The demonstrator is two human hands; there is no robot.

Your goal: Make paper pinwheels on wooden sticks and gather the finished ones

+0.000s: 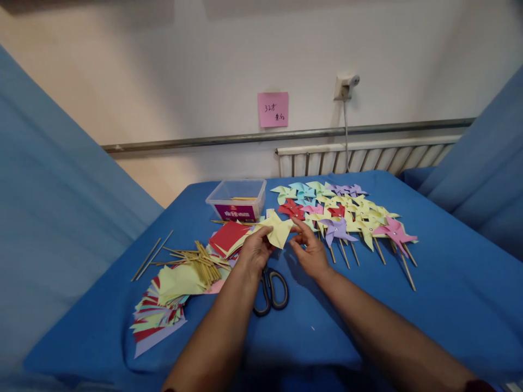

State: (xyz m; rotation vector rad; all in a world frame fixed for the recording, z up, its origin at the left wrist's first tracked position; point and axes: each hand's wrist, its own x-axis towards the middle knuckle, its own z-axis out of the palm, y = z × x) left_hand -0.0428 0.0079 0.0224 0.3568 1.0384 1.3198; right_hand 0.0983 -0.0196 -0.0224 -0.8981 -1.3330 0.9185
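Observation:
My left hand [256, 251] is closed on a pale yellow paper pinwheel [278, 230], pinching its lower left side above the table. No stick can be made out on it. Beside its right edge is my right hand [311, 255], with the index finger stretched to the paper's tip and the thumb apart from it. Whether that fingertip touches the paper is hard to tell. Below my hands lie scissors [279, 291] with dark handles, partly covered by my left wrist; their blades are hidden.
Several pinwheels [335, 230] on sticks cover the right back. A clear plastic box [236, 191] with sticks stands behind. Left are red paper squares [229, 238], a bundle of sticks [206, 265] and fanned coloured paper [157, 318]. Two loose sticks [152, 257] lie on the blue cloth [327, 343].

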